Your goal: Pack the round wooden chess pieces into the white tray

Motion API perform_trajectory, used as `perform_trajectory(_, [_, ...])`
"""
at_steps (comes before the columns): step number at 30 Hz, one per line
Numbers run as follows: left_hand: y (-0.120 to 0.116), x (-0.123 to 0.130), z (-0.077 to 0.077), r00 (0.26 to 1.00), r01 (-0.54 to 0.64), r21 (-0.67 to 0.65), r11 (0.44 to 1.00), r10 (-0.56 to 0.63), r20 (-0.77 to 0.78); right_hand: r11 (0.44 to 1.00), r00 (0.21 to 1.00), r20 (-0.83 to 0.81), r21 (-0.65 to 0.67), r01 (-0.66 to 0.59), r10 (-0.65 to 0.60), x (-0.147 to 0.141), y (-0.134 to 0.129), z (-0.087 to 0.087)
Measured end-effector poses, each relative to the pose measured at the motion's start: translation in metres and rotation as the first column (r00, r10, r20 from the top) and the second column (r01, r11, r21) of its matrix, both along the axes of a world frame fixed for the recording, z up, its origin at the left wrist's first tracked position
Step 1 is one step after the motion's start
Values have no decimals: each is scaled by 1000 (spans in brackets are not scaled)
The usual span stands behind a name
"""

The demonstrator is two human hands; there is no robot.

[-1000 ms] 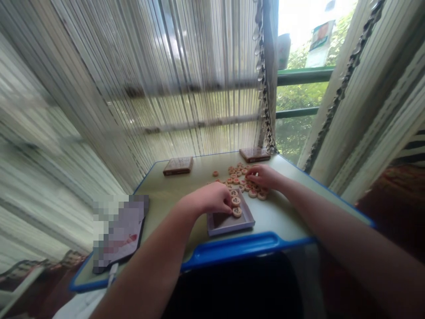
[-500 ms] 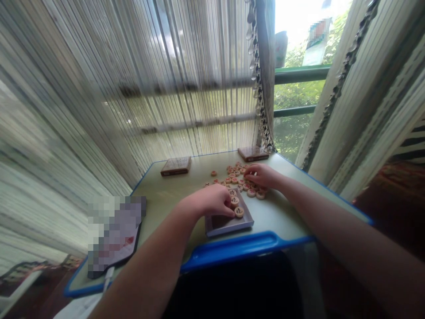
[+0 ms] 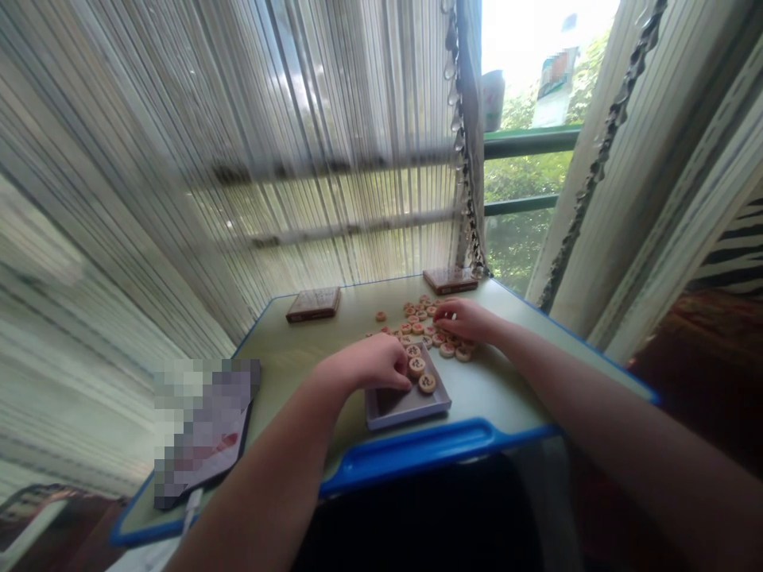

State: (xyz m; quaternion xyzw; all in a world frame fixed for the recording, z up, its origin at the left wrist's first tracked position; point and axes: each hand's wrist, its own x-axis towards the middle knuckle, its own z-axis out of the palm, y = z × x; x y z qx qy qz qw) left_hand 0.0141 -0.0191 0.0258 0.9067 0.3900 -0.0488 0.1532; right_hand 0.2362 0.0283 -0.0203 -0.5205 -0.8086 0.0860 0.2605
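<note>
My left hand is over a shallow open box, thumb and fingers curled beside the round wooden pieces in it. Black characters show on these pieces, one of them lying apart near the box's right side. Whether my left fingers touch a piece is hidden. My right hand rests at the right edge of a loose pile of pieces, many with red marks. Its fingers are bent together at the pile, and what they hold is too small to make out.
Two flat brown boxes, one at the back left and one at the back right, lie on the blue-edged table. A tablet with a white cable stands at the left. Curtains hang behind.
My left thumb has drawn back slightly left from the nearest piece in the box. My right hand stays at the pile. The whole view has shifted a little.
</note>
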Motion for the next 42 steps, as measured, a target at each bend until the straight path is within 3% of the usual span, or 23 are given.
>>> perform_trajectory(16, [2, 3, -3, 1000, 15, 159, 987, -12, -22, 1000, 1000, 16, 8, -8, 8, 3, 4, -3])
perform_trajectory(23, [4, 2, -1, 999, 52, 162, 985, -52, -2, 1000, 1000, 17, 5, -2, 2, 2, 2, -1])
perform_trajectory(42, [10, 1, -2, 1000, 6, 183, 983, -9, 15, 999, 999, 37, 37, 10, -12, 5, 6, -4])
